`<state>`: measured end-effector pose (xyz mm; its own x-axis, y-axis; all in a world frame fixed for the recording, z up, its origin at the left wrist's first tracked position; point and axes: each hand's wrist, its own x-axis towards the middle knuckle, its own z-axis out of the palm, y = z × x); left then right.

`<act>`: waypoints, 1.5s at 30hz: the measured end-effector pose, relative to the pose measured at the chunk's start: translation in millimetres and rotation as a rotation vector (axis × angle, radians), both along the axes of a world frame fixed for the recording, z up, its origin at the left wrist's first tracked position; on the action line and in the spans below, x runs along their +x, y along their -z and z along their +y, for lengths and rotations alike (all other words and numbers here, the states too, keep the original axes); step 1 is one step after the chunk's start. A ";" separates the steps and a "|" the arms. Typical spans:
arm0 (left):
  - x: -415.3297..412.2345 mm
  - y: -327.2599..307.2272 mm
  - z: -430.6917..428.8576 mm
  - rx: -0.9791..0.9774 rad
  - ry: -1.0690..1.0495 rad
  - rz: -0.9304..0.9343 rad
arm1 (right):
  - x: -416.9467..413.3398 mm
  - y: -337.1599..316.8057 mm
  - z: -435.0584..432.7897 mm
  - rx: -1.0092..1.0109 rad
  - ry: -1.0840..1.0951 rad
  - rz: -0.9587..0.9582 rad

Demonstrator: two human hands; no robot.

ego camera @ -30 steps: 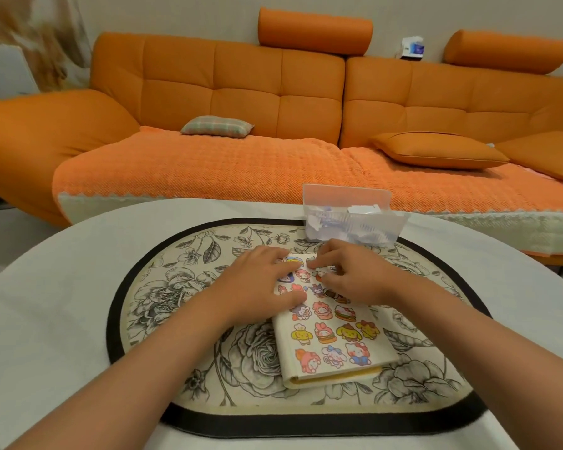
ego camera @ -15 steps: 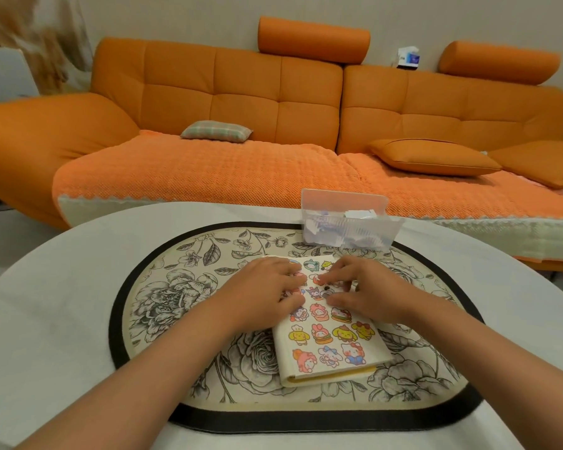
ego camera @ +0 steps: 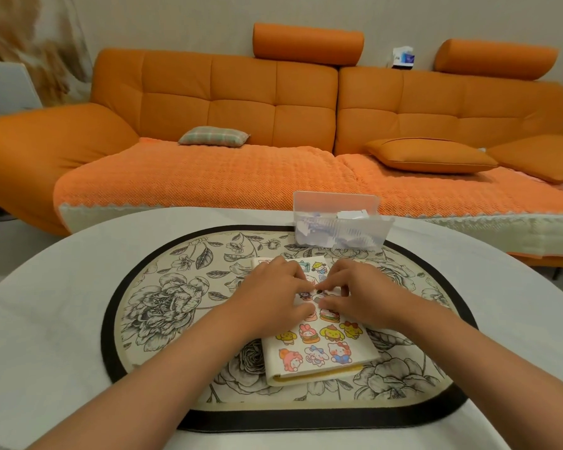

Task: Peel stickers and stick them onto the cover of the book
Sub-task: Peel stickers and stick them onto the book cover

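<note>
1. The left hand (ego camera: 273,295) presses the book (ego camera: 316,377) flat, grip loose and empty
2. The right hand (ego camera: 361,293) has its grip nearly closed at a small sticker (ego camera: 319,291); pinching or pressing, I cannot tell
3. The sticker could wrinkle if the book slides
4. The book lies on a flowery mat (ego camera: 163,306) on the white bench (ego camera: 46,319), an orange sofa (ego camera: 241,102) behind

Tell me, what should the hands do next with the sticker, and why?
Probably lay the sticker flat and rub it down. The right hand seems to pinch it on the book, mid-cover, while the left hand presses the book steady.
</note>
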<state>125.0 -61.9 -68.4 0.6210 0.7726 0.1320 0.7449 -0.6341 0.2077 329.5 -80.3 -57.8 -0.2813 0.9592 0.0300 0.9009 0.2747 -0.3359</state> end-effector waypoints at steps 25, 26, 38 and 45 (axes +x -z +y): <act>30.7 -16.6 -9.0 -0.485 -0.389 -1.037 | 2.9 -26.9 -8.3 -0.267 0.244 0.918; 30.8 -17.9 -9.2 -0.492 -0.385 -1.055 | 2.2 -27.0 -9.0 -0.261 0.245 0.904; 27.0 -34.5 -13.7 -0.405 -0.312 -0.935 | -12.1 -35.2 -11.5 0.038 0.239 0.675; 24.8 -33.2 -13.3 -0.328 -0.321 -0.839 | -16.2 -30.3 -11.0 0.265 0.227 0.387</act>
<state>149.7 -75.2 -35.2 0.1747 0.9672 0.1846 0.4007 -0.2411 0.8839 313.3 -91.3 -27.5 0.0126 0.9402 0.3405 0.7710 0.2077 -0.6020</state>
